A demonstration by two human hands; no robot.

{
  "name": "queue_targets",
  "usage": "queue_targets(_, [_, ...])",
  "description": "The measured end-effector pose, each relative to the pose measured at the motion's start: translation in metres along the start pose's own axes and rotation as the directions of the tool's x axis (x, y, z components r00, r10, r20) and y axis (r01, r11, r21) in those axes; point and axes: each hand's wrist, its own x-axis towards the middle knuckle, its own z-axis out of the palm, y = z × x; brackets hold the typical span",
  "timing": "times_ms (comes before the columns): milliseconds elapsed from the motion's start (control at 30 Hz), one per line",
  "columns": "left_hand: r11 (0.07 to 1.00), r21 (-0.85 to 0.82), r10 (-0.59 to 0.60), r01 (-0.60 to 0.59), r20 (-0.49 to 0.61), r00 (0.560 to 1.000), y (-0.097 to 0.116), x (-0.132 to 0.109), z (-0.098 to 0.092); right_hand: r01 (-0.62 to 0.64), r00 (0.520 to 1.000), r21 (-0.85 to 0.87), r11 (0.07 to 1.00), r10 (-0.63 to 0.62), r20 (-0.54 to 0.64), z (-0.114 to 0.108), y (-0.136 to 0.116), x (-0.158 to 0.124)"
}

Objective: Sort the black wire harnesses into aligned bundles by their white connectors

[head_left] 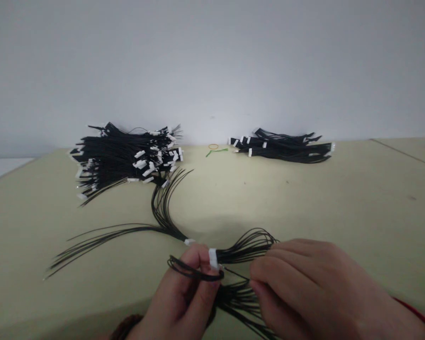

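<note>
Here, a person's left hand [177,297] pinches a white connector [213,259] on a bundle of black wires [244,248], fingers closed, while the right hand [304,288] curls almost shut over strands just beside it. Ahead of the hands, on a pale green table [340,203], lie a large wire pile [123,160] and a smaller one [279,148].

Assembly workshop; bundled black connector cables [127,158], pale green workbench [304,203]

two hands [177,302] [315,288], two cable piles [123,158] [279,146], one held bundle [244,248], one rubber band [213,147]
</note>
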Motion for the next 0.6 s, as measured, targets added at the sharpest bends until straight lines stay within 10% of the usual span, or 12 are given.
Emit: queue_targets(600, [0.964, 0.208, 0.123, -0.165, 0.203, 0.972, 0.005, -0.002, -0.009, 0.022, 0.999, -0.002, 1.000, -0.021, 0.028, 0.002, -0.004, -0.001])
